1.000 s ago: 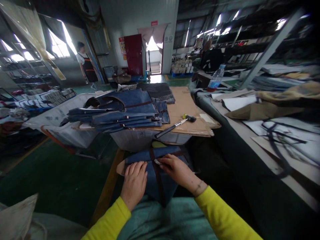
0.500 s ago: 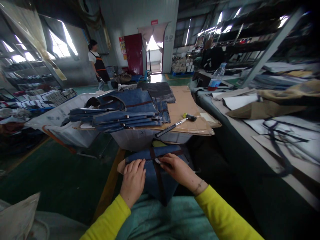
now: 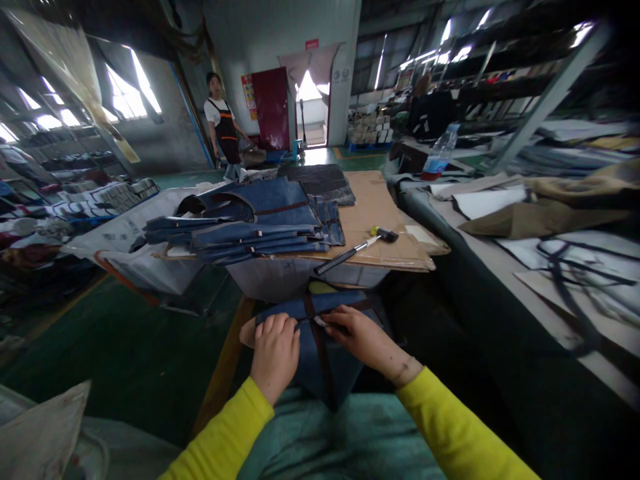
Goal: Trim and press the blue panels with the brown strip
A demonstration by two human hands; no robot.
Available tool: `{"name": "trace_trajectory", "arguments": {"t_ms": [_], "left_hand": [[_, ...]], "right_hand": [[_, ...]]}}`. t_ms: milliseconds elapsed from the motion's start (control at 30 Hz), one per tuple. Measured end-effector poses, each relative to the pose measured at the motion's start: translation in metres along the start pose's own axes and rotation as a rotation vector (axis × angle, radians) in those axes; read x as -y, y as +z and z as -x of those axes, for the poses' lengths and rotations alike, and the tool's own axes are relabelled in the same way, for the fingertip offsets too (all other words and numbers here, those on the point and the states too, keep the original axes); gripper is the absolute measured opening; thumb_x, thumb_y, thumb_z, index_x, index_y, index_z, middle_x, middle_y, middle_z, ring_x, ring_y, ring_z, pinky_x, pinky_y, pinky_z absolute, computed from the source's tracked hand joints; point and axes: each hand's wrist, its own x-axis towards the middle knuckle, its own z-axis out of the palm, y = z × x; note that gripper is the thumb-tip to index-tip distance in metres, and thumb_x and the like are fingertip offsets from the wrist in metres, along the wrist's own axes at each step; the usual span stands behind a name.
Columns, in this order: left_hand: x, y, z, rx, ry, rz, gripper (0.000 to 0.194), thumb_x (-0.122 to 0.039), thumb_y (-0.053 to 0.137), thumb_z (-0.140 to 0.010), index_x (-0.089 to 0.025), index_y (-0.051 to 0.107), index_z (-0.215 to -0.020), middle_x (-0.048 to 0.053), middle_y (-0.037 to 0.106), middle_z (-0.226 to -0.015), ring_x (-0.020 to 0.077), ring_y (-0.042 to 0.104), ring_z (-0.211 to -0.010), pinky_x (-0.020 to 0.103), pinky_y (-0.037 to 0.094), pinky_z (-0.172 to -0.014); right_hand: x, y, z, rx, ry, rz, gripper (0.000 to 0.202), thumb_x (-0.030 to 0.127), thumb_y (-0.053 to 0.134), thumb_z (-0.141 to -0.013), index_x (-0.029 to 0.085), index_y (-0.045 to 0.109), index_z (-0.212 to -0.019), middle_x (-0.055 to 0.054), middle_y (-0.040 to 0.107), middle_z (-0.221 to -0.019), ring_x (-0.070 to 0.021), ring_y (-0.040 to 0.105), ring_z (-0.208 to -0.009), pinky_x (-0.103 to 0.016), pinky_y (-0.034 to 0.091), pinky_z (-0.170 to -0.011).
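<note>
The near blue piece looks like smooth, matt leather or coated cloth, as does the blue stack beyond it. The brown cardboard is matt; the hammer shaft, bright metal. The bottle at right is clear, glossy plastic; the far red door shines.

In front of me, a cardboard sheet lies across a pale bin, bearing a stack of blue pieces, dark grey sheets behind it, and a hammer, handle jutting past the near edge. On the green-draped table to my right stands a bottle, near overlapping brown and white pieces. I cannot see what carries the blue piece nearest me.
</note>
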Motion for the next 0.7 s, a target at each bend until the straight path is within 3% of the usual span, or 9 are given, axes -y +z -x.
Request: {"name": "trace_trajectory", "arguments": {"t_ms": [200, 400, 700], "left_hand": [[-0.018, 0.005, -0.015, 0.067, 0.072, 0.063, 0.016, -0.018, 0.042, -0.09, -0.019, 0.056, -0.099, 0.004, 0.055, -0.097, 0.0224, 0.047, -0.096, 0.039, 0.037, -0.082], [-0.013, 0.015, -0.012, 0.089, 0.13, 0.118, 0.021, -0.012, 0.038, -0.09, -0.017, 0.055, -0.102, 0.004, 0.054, -0.105, 0.0212, 0.046, -0.099, 0.038, 0.038, -0.087], [-0.007, 0.026, -0.009, 0.098, 0.169, 0.149, 0.031, -0.007, 0.036, -0.088, -0.013, 0.053, -0.113, 0.007, 0.052, -0.118, 0.0207, 0.044, -0.11, 0.037, 0.034, -0.099]], "right_hand": [[0.01, -0.015, -0.008, 0.106, 0.052, 0.072, 0.031, 0.036, 0.041, -0.087, 0.029, 0.061, -0.109, 0.0, 0.054, -0.105, -0.0034, 0.051, -0.092, -0.015, 0.038, -0.085], [0.023, -0.028, -0.016, 0.191, 0.013, 0.209, 0.027, 0.034, 0.041, -0.086, 0.03, 0.063, -0.102, 0.001, 0.054, -0.103, -0.0045, 0.051, -0.095, -0.016, 0.034, -0.082], [0.026, -0.006, -0.006, 0.07, 0.098, 0.293, 0.03, 0.033, 0.03, -0.092, 0.032, 0.056, -0.106, 0.001, 0.05, -0.103, -0.0052, 0.045, -0.097, -0.017, 0.03, -0.079]]}}
